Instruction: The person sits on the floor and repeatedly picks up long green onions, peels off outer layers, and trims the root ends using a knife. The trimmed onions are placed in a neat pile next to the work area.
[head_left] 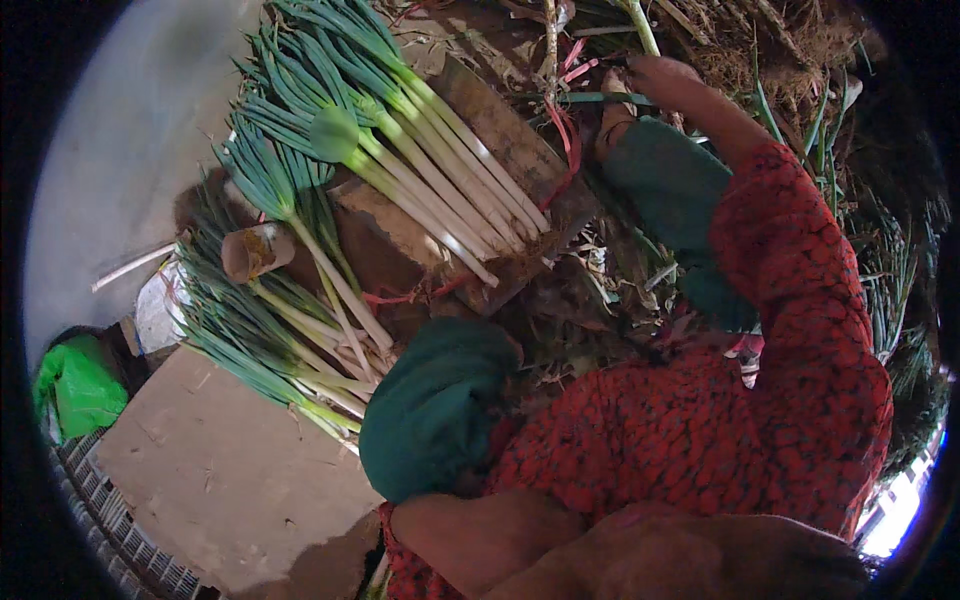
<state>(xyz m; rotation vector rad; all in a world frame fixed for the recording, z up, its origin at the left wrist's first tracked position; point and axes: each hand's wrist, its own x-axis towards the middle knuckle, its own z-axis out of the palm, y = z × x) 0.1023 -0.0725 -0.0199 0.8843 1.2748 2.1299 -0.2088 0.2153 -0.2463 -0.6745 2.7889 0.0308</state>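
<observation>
At the upper right my right hand (pixel 662 82) reaches out beside a bare foot (pixel 613 112). Its fingers look curled around a pale leek stalk (pixel 643 28), which runs into the hand from above; the fingertips are partly hidden. My left hand is out of sight; only a bare part of that arm (pixel 480 535) shows at the lower edge. A bundle of trimmed leeks (pixel 440 165) with long white stems and green tops lies on a wooden board (pixel 500 125). A second pile of leeks (pixel 300 340) lies nearer, left of my green-clad knee.
Red ties (pixel 567 150) lie beside the board. A brown cylinder (pixel 257 252) rests on the leaves. At lower left are a flat brown slab (pixel 220 460), a bright green bag (pixel 85 388) and a woven basket edge (pixel 120 540). Roots and stalks (pixel 740 40) heap at upper right.
</observation>
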